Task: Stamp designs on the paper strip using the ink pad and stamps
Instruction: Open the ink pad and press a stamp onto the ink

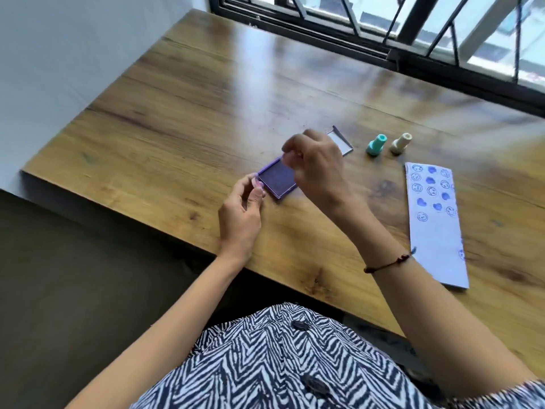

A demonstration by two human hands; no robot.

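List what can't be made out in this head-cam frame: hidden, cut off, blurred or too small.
- Right hand: blurred, fingers pinched over the open purple ink pad; whether they hold a stamp is unclear.
- Clear plastic lid: near half hidden behind that hand.
- Teal stamp and cream stamp: faces down, designs unseen.
- White paper strip: print details too small; marks at its right edge unreadable.

Left hand (pixel 240 215) steadying purple ink pad (pixel 278 180), right hand (pixel 317 163) pinched above it, stamped paper strip (pixel 436 225) aside
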